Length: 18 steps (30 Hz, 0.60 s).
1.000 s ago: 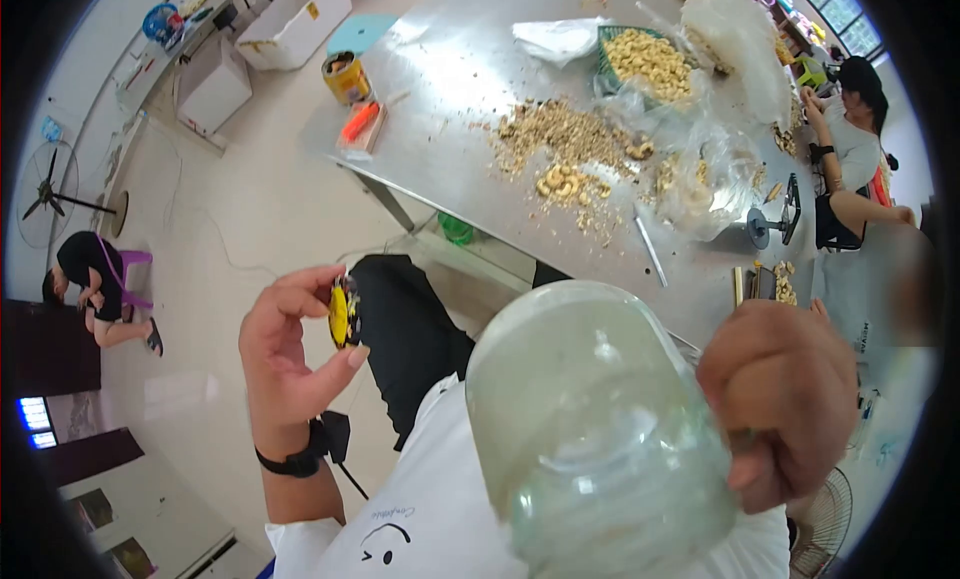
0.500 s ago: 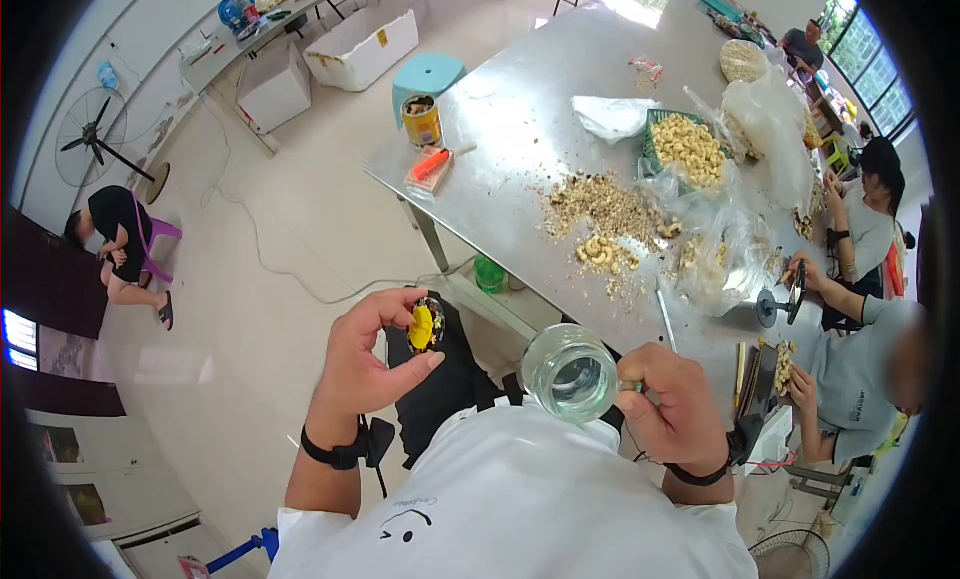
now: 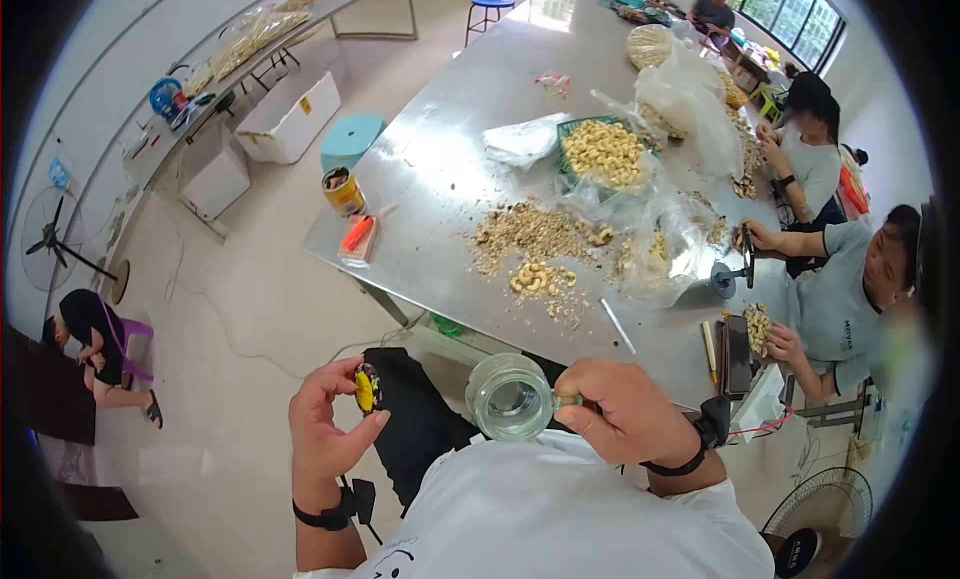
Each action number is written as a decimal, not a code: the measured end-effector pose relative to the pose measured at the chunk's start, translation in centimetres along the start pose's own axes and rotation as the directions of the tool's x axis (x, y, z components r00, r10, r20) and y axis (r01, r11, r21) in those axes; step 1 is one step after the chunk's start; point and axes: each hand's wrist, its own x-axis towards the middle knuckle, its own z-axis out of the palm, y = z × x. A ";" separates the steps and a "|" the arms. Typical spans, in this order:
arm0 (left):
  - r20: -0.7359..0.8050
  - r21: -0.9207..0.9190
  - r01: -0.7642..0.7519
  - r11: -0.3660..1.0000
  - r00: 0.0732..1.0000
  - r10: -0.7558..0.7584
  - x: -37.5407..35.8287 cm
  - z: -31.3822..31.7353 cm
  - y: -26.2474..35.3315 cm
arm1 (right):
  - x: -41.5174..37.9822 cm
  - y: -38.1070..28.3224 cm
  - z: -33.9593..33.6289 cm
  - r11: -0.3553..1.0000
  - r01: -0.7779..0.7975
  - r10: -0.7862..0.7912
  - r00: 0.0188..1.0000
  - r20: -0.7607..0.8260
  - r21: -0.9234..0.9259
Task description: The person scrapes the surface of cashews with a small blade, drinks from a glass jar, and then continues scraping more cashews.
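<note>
My left hand [image 3: 325,424] pinches a round lid [image 3: 367,389] between thumb and fingers. The lid has a yellow inside and a dark, patterned outer side, and is held nearly edge-on. My right hand [image 3: 630,409] is wrapped round the handle of a clear glass mug [image 3: 487,411], whose open mouth faces up toward me. Clear liquid seems to be in it, though the glass makes this hard to tell. Both hands are in front of my body, apart from each other. The mug is close to the near edge of the metal table [image 3: 430,159].
On the table are shell crumbs [image 3: 510,239], loose cashews [image 3: 540,279], a green basket [image 3: 566,164] of cashews, plastic bags [image 3: 690,89], a white stick [image 3: 618,325], a tin can [image 3: 343,192] and an orange lighter-like item [image 3: 357,233]. Co-workers [image 3: 840,289] sit along the right side.
The view has turned, so the table appears further left. My left hand has tilted the lid more edge-on. The mug appears lower and further left, still in my right hand.
</note>
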 end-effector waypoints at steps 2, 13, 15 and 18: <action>0.020 0.002 -0.013 1.000 1.000 0.013 0.2 0.0 0.2 | 0.0 -0.1 -0.5 1.000 0.007 -0.007 1.000 -0.014 0.003; 0.011 0.015 0.019 1.000 1.000 -0.019 0.3 0.1 0.6 | -0.1 -2.2 -3.8 0.996 0.067 -0.071 0.996 -0.060 -0.064; -0.014 0.021 0.009 1.000 1.000 -0.009 0.3 0.2 0.6 | -0.1 -2.9 -4.4 0.996 0.068 -0.072 0.996 -0.061 -0.063; -0.007 0.025 0.012 1.000 1.000 -0.012 0.2 0.2 0.7 | 0.0 -4.2 -5.5 0.997 0.032 -0.033 0.999 -0.016 -0.076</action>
